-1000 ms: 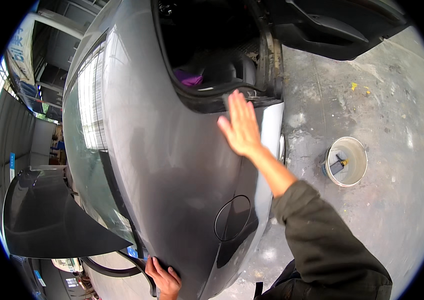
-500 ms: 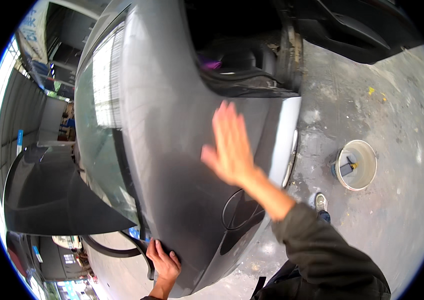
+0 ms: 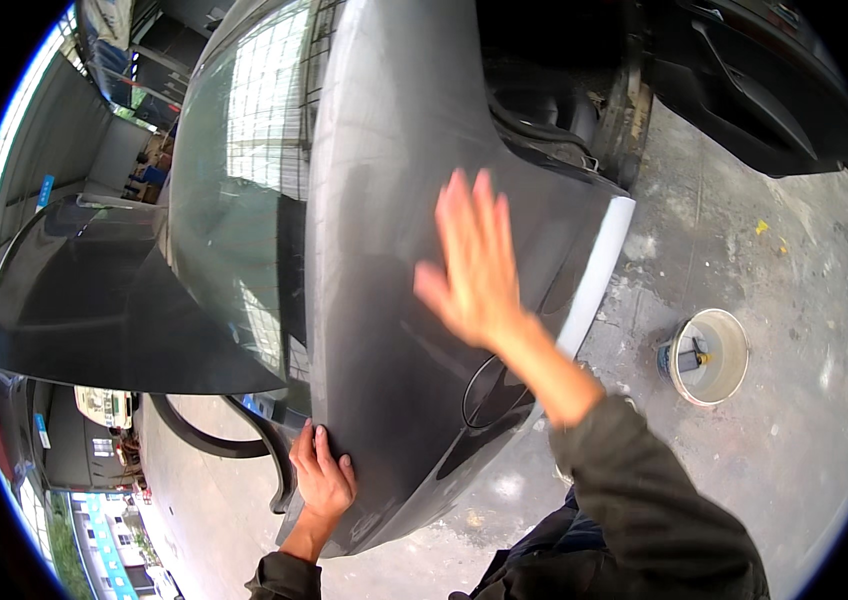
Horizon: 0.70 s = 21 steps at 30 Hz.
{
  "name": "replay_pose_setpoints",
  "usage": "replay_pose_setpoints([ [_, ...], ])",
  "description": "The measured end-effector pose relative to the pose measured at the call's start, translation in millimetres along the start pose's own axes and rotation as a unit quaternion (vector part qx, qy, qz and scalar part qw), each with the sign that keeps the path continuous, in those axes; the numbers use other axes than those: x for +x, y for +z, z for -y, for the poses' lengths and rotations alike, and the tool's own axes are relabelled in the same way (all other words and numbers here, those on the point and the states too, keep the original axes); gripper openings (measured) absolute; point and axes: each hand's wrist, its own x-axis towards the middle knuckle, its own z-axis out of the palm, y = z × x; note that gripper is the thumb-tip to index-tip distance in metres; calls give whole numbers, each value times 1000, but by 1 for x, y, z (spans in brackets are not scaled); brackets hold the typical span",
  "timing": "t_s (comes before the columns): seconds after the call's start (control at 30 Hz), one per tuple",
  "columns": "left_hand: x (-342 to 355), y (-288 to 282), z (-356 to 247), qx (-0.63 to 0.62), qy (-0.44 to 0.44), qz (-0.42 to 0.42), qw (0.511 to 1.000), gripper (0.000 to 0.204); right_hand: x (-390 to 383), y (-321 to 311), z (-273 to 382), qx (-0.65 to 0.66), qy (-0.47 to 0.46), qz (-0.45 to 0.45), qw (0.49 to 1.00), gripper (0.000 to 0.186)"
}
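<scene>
A dull grey car's rear side panel (image 3: 384, 310) stretches beneath both hands. Palm down, my right hand (image 3: 481, 275) is flat with its fingers apart, over the panel just above the round fuel flap (image 3: 494, 395). It is slightly blurred, and I cannot tell whether the palm touches the metal. My left hand (image 3: 324, 482) rests on the panel's rear corner by the boot opening, its fingers stretched along the edge and nothing in them. The rear window (image 3: 229, 210) lies to the left of the panel.
The raised boot lid (image 3: 94, 310) stands at the left, with a curved dark trim (image 3: 209, 443) below it. An open door (image 3: 754, 90) juts out at the upper right. On the grey floor sits a white bucket (image 3: 734, 350) with a dark tool inside. A pale strip (image 3: 592, 280) edges the sill.
My view has shifted, so the car sits further right in it and more of the window shows. My right hand stays flat over the panel; my left remains at the rear corner.
</scene>
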Motion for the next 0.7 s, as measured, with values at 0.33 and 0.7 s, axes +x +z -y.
replay_pose_setpoints([
  [0.33,8,7,0,-14,-1,12,1000,55,-193,28,92,4,47,121,992,87],
  [0.7,-6,1,2,2,-11,38,999,58,-64,-1,-77,10,330,-129,935,77],
])
